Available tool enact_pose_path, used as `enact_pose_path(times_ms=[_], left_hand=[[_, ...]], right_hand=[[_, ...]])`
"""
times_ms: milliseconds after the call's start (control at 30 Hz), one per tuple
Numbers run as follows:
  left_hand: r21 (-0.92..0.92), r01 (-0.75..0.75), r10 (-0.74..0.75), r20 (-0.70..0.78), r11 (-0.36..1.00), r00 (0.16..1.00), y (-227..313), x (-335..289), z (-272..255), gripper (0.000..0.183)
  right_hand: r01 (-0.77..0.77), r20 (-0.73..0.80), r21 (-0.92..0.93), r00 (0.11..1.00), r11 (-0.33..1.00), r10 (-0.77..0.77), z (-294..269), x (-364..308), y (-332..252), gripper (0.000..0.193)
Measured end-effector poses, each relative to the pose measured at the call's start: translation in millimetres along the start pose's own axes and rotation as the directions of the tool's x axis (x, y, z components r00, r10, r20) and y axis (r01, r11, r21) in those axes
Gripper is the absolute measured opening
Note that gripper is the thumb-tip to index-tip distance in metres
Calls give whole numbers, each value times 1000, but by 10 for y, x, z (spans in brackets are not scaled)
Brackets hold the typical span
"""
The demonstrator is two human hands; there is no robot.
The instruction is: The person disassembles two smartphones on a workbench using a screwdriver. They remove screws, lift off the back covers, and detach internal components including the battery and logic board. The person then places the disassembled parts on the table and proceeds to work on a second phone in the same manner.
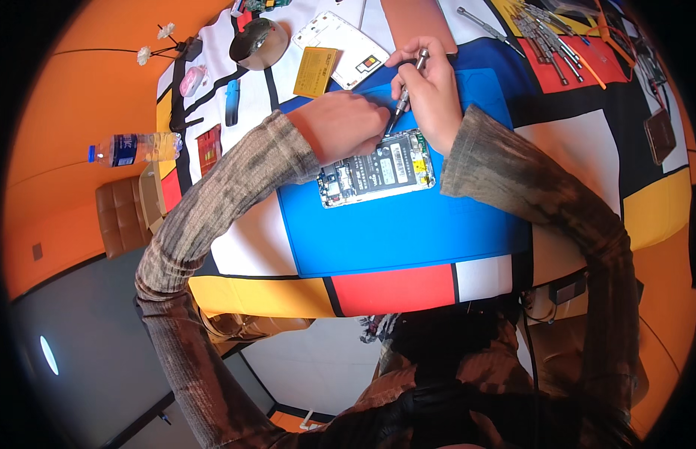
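Observation:
An opened smartphone (389,170) lies on a blue work mat (408,239), its black battery and inner boards exposed. My right hand (437,97) is closed around a slim silver screwdriver (400,105). The screwdriver slants down to the phone's far edge, where its tip meets the case or hovers just over it; I cannot tell which. Across the phone's far left corner reaches my left hand (340,123), its fingers curled together close to the screwdriver tip. Whatever those fingers pinch is hidden behind the hand.
Beyond the mat lie a yellow battery (316,72), a white phone shell (340,45) and a round metal bowl (258,45). Several screwdrivers (546,41) are heaped at the far right. A blue lighter-like object (232,102) and a water bottle (138,149) are on the left.

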State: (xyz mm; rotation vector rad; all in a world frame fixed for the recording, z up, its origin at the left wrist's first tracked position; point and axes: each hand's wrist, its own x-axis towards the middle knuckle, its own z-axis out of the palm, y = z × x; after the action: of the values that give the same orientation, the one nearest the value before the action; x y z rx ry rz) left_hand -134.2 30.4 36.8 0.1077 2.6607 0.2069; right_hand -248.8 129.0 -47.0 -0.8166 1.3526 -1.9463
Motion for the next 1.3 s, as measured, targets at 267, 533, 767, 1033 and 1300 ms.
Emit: enact_pose_path(times_ms=[267, 533, 767, 1033, 1300], left_hand=[[-285, -23, 10, -45, 958, 999, -86, -40, 46, 17], [-127, -71, 39, -235, 989, 971, -134, -203, 82, 17], [-216, 144, -214, -348, 966, 913, -334, -444, 317, 15], [-279, 189, -311, -507, 942, 804, -283, -519, 394, 10], [-605, -112, -589, -795, 788, 146, -151, -852, 4, 17]], right_hand=[[-5, 5, 7, 1000, 1000, 5, 5, -5, -10, 18], [-3, 0, 24, 1000, 1000, 3, 17, 2, -10, 19], [-34, 12, -9, 999, 999, 34, 14, -3, -31, 18], [-21, 23, -13, 1000, 1000, 21, 16, 4, -28, 16], [-32, 17, -9, 999, 999, 32, 14, 4, -42, 16]])
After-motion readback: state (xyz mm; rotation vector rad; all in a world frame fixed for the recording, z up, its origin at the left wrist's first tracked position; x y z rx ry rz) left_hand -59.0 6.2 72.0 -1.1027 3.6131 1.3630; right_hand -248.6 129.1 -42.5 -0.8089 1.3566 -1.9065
